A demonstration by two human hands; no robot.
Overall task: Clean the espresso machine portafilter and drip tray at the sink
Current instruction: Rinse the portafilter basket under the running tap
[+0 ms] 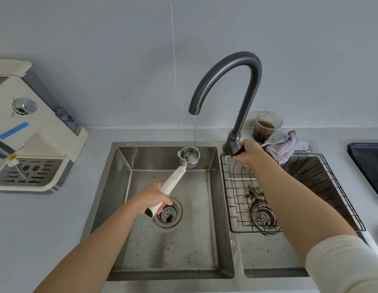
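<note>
Pale bench [46, 218], double sink [120, 161]: left hand [151, 197] has its grip clenched on the portafilter [179, 170] handle, basket under a thin stream; right hand [248, 152] grasps the tap lever [236, 152]. Rinsing step; next, likely more flow and swirling out grounds.

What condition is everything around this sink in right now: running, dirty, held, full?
Faucet: running, thin stream.
Portafilter: under the stream, dark grounds inside.
Left hand: gripping the portafilter handle.
Right hand: on the faucet lever.
Left basin: speckled with grounds.
Wire rack: sits in the right basin, grounds beneath.
Plastic cup: holds brown liquid.
Cloth: crumpled, beside the cup.
Drip tray: in the espresso machine, stained.
</note>
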